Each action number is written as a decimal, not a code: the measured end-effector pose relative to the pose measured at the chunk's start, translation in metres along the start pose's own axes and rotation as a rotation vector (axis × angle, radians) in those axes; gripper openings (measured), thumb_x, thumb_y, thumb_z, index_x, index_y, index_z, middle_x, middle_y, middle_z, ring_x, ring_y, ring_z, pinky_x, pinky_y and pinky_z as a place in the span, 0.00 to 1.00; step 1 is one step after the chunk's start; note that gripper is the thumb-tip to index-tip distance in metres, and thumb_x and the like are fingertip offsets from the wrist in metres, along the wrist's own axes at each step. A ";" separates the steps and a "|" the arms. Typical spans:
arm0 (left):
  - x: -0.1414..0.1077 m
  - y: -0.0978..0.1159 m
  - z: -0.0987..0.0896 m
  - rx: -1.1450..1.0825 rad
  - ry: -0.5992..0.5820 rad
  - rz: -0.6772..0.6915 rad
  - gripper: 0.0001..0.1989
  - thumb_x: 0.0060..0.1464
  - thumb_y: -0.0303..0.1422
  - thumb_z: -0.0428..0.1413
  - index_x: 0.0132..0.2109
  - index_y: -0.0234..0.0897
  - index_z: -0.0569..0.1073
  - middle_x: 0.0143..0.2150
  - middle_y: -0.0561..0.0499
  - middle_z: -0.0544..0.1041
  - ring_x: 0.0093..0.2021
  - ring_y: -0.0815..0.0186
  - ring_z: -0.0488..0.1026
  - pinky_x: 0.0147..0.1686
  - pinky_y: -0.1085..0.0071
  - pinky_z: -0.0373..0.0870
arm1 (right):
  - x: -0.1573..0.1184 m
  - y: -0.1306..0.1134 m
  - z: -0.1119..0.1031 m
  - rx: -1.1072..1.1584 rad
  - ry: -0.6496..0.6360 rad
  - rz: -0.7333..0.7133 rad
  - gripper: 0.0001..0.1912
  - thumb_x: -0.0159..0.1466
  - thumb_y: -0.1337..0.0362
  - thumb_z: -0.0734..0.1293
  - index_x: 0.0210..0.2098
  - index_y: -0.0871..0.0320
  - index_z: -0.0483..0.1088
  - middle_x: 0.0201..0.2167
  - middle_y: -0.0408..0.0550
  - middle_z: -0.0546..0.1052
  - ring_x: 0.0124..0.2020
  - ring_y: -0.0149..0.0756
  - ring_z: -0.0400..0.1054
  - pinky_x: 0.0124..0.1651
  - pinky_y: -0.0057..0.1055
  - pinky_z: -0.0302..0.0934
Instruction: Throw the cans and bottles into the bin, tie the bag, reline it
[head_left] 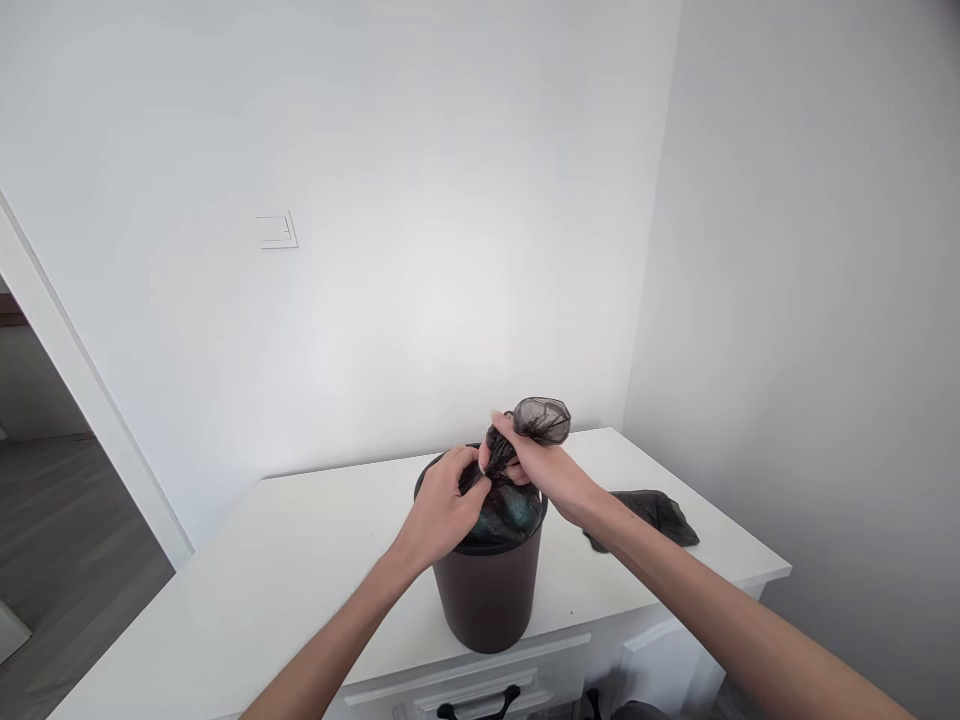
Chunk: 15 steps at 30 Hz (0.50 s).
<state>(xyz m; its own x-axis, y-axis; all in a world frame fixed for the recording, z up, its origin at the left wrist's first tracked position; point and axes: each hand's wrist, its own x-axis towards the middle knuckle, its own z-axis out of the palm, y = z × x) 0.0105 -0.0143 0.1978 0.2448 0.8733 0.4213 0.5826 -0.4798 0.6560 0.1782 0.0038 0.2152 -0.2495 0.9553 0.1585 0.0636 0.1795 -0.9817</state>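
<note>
A dark brown trash bin (486,600) stands upright on a white cabinet top, with a thin black garbage bag (501,515) inside its rim. The bag's top is gathered and twisted above the bin. My right hand (529,455) is closed around the gathered neck, and a puffed end of the plastic sticks out above it. On the left side of the neck, my left hand (454,495) pinches the plastic with thumb and fingers. Greenish shapes show dimly through the bag; I cannot make out what they are.
Another folded black plastic bag (660,515) lies on the white cabinet top (315,560), right of the bin and partly behind my right forearm. Below are drawers with a black handle (480,706). A light switch (276,230) is on the wall behind; a doorway opens at the left.
</note>
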 end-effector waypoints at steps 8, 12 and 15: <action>-0.004 0.008 -0.003 -0.284 -0.087 -0.001 0.10 0.61 0.31 0.46 0.34 0.41 0.70 0.40 0.51 0.72 0.43 0.62 0.69 0.46 0.67 0.65 | 0.007 0.011 -0.005 0.428 -0.146 0.044 0.29 0.63 0.37 0.67 0.24 0.57 0.69 0.17 0.37 0.55 0.20 0.26 0.43 0.23 0.26 0.37; -0.013 0.016 -0.001 -0.244 -0.115 -0.023 0.14 0.65 0.44 0.52 0.37 0.41 0.73 0.35 0.52 0.71 0.37 0.63 0.67 0.38 0.69 0.65 | 0.011 0.014 0.001 0.474 -0.079 0.056 0.27 0.60 0.38 0.69 0.24 0.57 0.69 0.19 0.37 0.59 0.20 0.25 0.47 0.23 0.26 0.42; -0.015 0.015 0.001 -0.271 -0.034 -0.064 0.19 0.66 0.49 0.52 0.35 0.41 0.74 0.34 0.52 0.72 0.36 0.62 0.67 0.37 0.69 0.64 | 0.010 0.011 0.003 0.524 -0.122 0.064 0.24 0.60 0.40 0.71 0.30 0.56 0.70 0.23 0.39 0.63 0.22 0.28 0.54 0.25 0.28 0.49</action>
<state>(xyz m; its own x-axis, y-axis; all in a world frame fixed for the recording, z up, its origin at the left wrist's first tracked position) 0.0163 -0.0347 0.2006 0.2425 0.9026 0.3557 0.3699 -0.4249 0.8262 0.1733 0.0146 0.2055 -0.3732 0.9207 0.1137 -0.4005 -0.0493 -0.9150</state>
